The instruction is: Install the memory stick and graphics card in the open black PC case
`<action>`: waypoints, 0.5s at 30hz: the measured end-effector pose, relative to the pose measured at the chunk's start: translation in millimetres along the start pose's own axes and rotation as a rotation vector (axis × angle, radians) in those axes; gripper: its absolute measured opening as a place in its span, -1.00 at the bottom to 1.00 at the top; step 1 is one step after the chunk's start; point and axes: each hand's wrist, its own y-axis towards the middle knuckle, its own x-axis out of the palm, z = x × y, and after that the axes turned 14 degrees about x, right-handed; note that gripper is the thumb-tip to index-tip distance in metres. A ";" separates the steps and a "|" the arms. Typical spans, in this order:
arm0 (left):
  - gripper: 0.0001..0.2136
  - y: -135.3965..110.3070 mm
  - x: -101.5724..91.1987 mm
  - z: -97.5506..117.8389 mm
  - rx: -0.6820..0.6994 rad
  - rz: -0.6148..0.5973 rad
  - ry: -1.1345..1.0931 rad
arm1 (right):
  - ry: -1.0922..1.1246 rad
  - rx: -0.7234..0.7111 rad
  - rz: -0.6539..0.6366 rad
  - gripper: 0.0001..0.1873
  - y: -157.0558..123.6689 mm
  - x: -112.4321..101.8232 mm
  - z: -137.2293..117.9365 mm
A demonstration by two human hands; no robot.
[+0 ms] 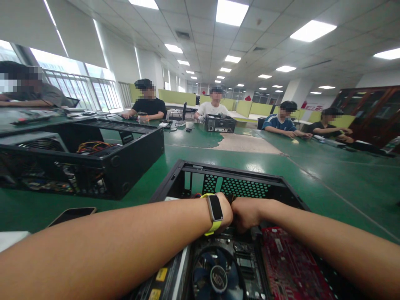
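An open black computer case (231,166) lies on its side in front of me, and both hands reach into it. My left hand (226,211), with a yellow-strapped watch (215,208) at the wrist, is bent inward, its fingers mostly hidden. Right beside it, my right hand (248,212) is curled closed. Whatever they grip is out of sight between them, near some thin wires (231,198). Below the hands sit a round cooling fan (218,275) and the motherboard (246,260). A red circuit board (289,260) lies under my right forearm.
Another open black case (137,166) with loose wires stands to the left on the green table (187,146). A phone (70,214) lies by my left forearm. Several people sit around the table, one behind a smaller computer case (220,124). A bare tan patch (246,143) marks the tabletop.
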 end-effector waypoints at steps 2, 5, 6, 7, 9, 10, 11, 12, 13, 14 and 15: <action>-0.72 -11.0 -11.4 6.3 0.020 -0.151 0.059 | 0.003 0.019 -0.057 -0.63 0.7 1.9 0.8; -0.71 -24.9 -24.5 15.1 0.010 -0.154 0.050 | 0.040 0.052 -0.088 -0.54 4.8 7.6 3.3; -0.72 -28.5 -28.1 17.5 -0.003 -0.160 0.050 | 0.056 0.060 -0.079 -0.50 6.7 9.5 4.2; -0.73 -31.9 -31.8 19.3 -0.013 -0.164 0.055 | 0.067 0.069 -0.068 -0.48 8.2 10.8 5.0; -0.78 -39.3 -40.8 21.1 -0.001 -0.190 0.082 | 0.066 0.088 -0.054 -0.44 8.3 9.4 6.0; -0.78 -44.4 -46.8 21.2 0.016 -0.202 0.102 | 0.054 0.103 -0.053 -0.42 5.8 6.2 6.1; -0.75 -51.3 -53.8 20.8 0.034 -0.204 0.125 | 0.039 0.122 -0.050 -0.42 0.6 1.2 5.7; -0.71 -60.7 -61.7 20.2 0.053 -0.183 0.147 | 0.030 0.140 -0.036 -0.44 -7.5 -5.1 4.8; -0.68 -73.0 -69.8 20.0 0.073 -0.143 0.163 | 0.034 0.153 0.002 -0.47 -18.8 -11.6 3.2; -0.67 -88.6 -77.2 20.6 0.082 -0.085 0.167 | 0.057 0.156 0.064 -0.51 -33.3 -17.2 0.9; -0.68 -107.2 -82.9 22.4 0.091 0.002 0.157 | 0.101 0.149 0.140 -0.54 -50.7 -20.3 -2.3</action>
